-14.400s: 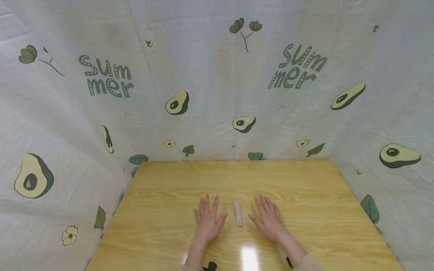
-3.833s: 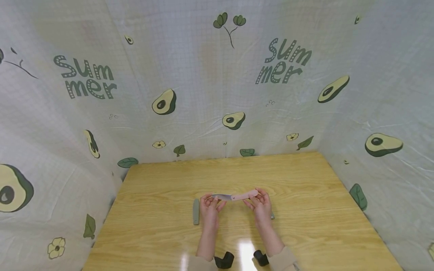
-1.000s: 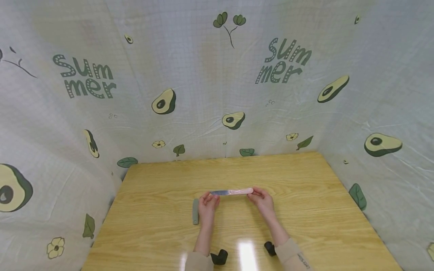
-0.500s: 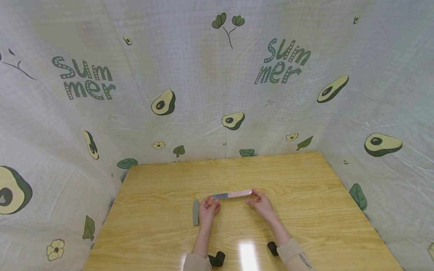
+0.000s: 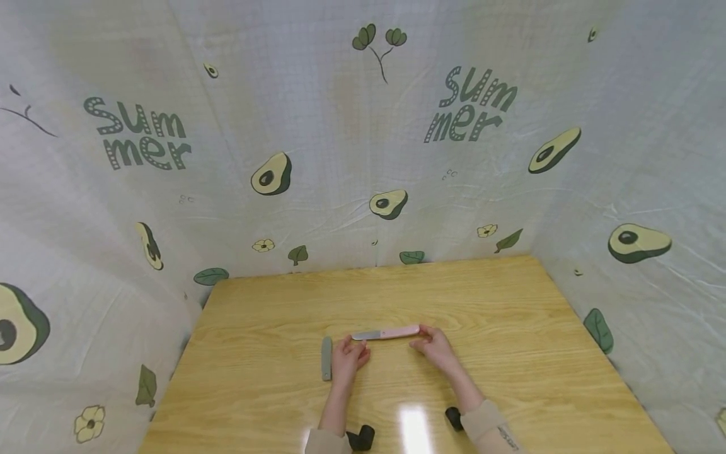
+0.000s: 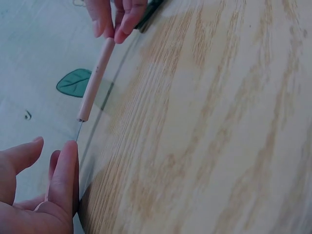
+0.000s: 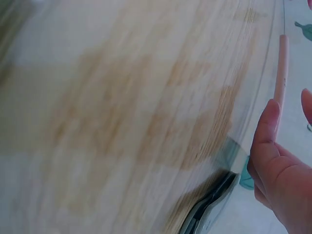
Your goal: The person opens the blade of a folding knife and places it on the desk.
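Observation:
An unfolded folding knife (image 5: 399, 332) with a pink handle spans both hands above the table, blade to the left. My left hand (image 5: 347, 359) pinches the silver blade (image 5: 367, 335) near its tip. At the other end my right hand (image 5: 437, 350) pinches the butt of the handle between thumb and fingers. The left wrist view shows the pink handle (image 6: 96, 80) edge-on, the blade a thin line beneath it. A grey-green folded knife (image 5: 326, 358) lies just left of my left hand. Beside my right hand, a dark green object with metal edges (image 7: 209, 204) shows in the right wrist view.
The wooden table (image 5: 272, 315) is enclosed by a white curtain (image 5: 329, 126) printed with avocados and leaves, close behind its far edge and along both sides. Black wrist-camera mounts (image 5: 361, 437) sit by both forearms.
Earlier the pink knife lay folded on the table between flat hands; later it was half unfolded, now straight. Over the last second both hands lowered it slightly towards me.

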Available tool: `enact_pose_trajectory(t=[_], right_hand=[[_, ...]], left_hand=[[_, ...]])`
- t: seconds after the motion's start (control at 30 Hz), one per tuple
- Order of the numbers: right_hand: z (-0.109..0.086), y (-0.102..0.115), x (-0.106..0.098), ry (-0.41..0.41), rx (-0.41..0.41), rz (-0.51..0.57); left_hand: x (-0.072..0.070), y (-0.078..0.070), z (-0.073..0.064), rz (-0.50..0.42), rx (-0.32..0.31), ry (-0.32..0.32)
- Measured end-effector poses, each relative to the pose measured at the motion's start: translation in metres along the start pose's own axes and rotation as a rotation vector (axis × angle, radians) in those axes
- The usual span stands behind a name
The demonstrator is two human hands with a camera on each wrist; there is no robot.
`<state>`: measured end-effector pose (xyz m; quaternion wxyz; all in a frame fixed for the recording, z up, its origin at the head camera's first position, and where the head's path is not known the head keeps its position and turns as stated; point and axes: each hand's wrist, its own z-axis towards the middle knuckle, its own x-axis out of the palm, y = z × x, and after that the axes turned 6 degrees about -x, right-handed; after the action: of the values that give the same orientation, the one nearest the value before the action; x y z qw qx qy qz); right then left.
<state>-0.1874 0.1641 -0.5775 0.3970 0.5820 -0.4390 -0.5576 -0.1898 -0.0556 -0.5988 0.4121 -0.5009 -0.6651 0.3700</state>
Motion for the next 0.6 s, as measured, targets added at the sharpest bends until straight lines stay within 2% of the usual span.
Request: enact_pose_trajectory(t=[0.27,0.6], right_hand=[[0.001,-0.001,0.002,0.009,0.011,-0.033],[0.0,-0.004,0.002,0.027,0.031,0.018]], left_hand=[[0.0,-0.004,0.0,-0.001,-0.034,0.025],[0.001,-0.028,-0.026,0.043,-0.034,0.074]])
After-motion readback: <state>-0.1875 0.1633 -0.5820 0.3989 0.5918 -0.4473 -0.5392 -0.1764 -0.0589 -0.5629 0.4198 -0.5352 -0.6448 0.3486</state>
